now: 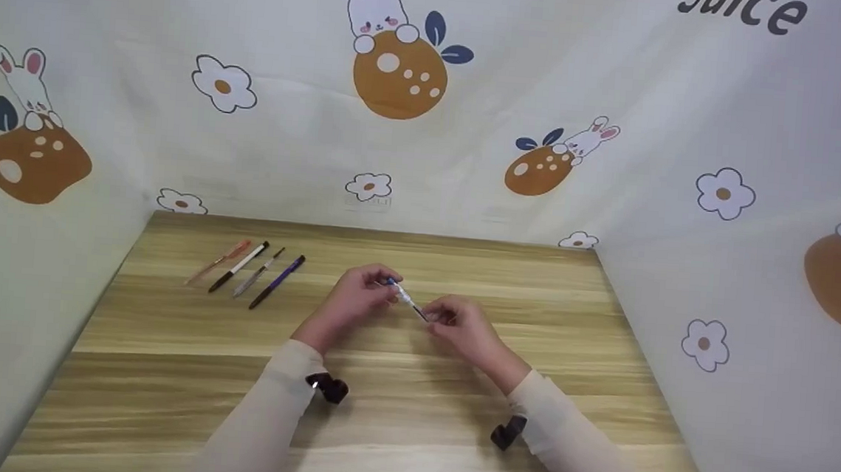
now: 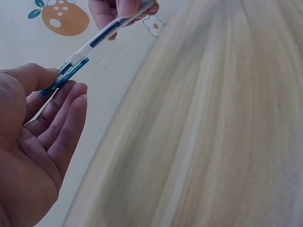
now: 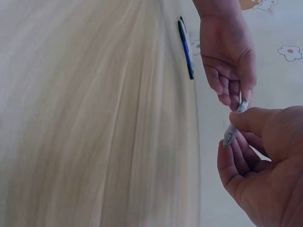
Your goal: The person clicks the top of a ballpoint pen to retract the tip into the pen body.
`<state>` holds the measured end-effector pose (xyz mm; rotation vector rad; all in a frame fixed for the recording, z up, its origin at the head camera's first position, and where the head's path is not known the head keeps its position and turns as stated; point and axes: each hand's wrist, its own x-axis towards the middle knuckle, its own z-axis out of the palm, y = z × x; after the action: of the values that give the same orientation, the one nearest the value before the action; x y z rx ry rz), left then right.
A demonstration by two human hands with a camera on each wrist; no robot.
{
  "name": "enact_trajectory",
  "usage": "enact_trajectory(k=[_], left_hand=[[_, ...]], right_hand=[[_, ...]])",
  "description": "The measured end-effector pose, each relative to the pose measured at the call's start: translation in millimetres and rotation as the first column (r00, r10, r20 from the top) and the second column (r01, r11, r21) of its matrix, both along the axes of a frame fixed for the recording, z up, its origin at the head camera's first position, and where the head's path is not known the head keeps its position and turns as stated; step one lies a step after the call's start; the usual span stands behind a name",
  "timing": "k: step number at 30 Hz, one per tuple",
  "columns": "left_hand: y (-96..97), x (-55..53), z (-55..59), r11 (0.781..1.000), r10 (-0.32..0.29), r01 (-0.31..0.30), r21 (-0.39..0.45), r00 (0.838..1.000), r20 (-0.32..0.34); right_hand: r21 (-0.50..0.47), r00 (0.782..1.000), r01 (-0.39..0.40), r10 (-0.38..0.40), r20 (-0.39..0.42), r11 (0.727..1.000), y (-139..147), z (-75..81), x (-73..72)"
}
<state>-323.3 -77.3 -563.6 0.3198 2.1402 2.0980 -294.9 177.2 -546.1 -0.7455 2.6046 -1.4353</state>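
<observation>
Between my two hands a clear-barrelled pen [image 1: 408,299] with a blue-green clip end is held above the table. My left hand [image 1: 363,292] pinches the clip end between thumb and fingers. In the left wrist view, the other fingers of the left hand [image 2: 47,127] are loosely bent below the pen [image 2: 92,45]. My right hand [image 1: 464,329] pinches the opposite end. From the right wrist, the grey tip end of the pen [image 3: 230,135] pokes out past the thumb of the right hand [image 3: 270,151].
Left of my hands several pens lie side by side on the wooden table [image 1: 407,427]: an orange pen [image 1: 219,262], a white and dark pen [image 1: 239,268], a clear pen [image 1: 259,273] and a purple-blue pen [image 1: 277,282]. Printed cloth walls [image 1: 286,145] enclose the table's back and sides.
</observation>
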Motion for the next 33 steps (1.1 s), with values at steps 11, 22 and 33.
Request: enact_trajectory(k=[11, 22, 33], left_hand=[[4.7, -3.6, 9.5, 1.0, 0.012, -0.012, 0.012, 1.0, 0.003], [12.1, -5.1, 19.3, 1.0, 0.013, -0.013, -0.008, 0.998, -0.066], [20.2, 1.1, 31.9, 1.0, 0.001, -0.003, -0.013, 0.988, -0.155]], right_hand=[[-0.115, 0.985, 0.056, -0.036, 0.17, 0.992, -17.9, -6.9, 7.4], [-0.193, 0.974, 0.108, -0.065, 0.217, 0.975, -28.6, -14.1, 8.5], [-0.271, 0.965, 0.165, -0.099, 0.242, 0.948, -35.0, -18.9, 6.6]])
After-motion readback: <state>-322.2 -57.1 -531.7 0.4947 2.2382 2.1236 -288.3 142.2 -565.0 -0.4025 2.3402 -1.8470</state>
